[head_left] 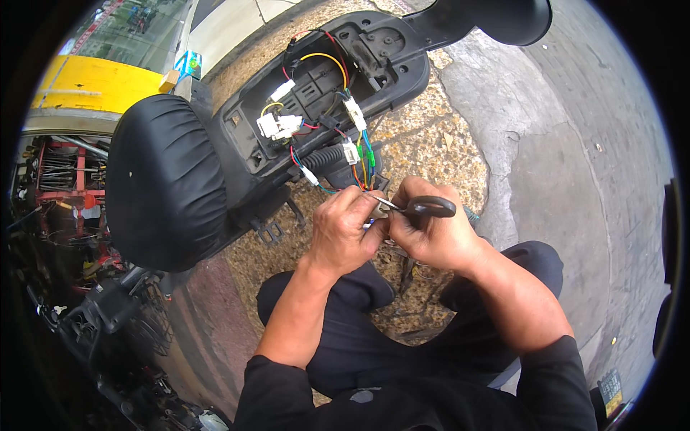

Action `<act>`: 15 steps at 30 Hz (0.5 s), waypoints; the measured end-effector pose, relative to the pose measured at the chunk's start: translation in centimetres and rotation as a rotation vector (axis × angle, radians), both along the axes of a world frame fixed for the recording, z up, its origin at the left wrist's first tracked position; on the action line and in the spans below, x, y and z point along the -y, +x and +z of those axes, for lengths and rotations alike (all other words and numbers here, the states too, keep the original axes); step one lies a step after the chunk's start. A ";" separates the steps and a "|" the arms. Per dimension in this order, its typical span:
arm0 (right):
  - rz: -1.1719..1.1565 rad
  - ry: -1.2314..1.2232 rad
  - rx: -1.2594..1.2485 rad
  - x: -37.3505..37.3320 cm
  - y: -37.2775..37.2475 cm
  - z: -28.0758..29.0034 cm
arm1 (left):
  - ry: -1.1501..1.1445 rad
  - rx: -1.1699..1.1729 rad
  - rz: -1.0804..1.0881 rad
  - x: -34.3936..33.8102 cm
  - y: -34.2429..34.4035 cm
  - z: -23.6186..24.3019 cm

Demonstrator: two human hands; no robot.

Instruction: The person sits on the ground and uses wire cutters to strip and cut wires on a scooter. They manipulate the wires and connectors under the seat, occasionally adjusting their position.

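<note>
My left hand [343, 228] pinches the ends of a bundle of coloured wires [365, 179] between thumb and fingers. What else sits in that pinch is mostly hidden. My right hand [438, 233] is closed around a pair of scissors [433, 207] with a black looped handle. The thin metal blade points left and meets the left fingertips. The wires run up to a white connector [351, 152] with green pieces beside it. Another white plug [355, 113] hangs above. They come from the open black underseat tray [316, 90] of a scooter.
A black padded seat [169, 183] stands at the left of the tray. Beyond it are a red tool rack [68, 172] and a yellow panel [100, 85]. More white connectors [280, 126] lie in the tray. Stone paving [424, 136] meets grey concrete [568, 172] on the right.
</note>
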State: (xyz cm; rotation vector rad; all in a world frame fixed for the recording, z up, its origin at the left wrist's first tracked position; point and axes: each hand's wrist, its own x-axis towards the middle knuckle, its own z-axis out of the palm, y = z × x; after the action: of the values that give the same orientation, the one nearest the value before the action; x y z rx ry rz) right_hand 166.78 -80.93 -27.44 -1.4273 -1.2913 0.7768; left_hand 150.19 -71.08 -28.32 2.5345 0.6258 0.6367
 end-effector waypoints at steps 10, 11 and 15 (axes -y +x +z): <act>0.019 -0.053 -0.119 0.1 1.0 0.4 | -0.040 0.067 0.001 0.8 0.7 0.1; 0.030 -0.049 -0.123 0.1 1.0 0.4 | -0.056 0.066 0.007 0.9 0.8 0.1; 0.034 -0.020 -0.159 -0.1 1.2 -0.1 | -0.101 0.090 0.010 1.1 0.9 0.1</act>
State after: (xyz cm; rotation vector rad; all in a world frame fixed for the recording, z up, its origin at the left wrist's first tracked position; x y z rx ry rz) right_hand 167.99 -80.83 -27.50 -1.3344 -1.1914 0.9100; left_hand 151.11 -72.22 -28.19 2.3967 0.6231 0.7006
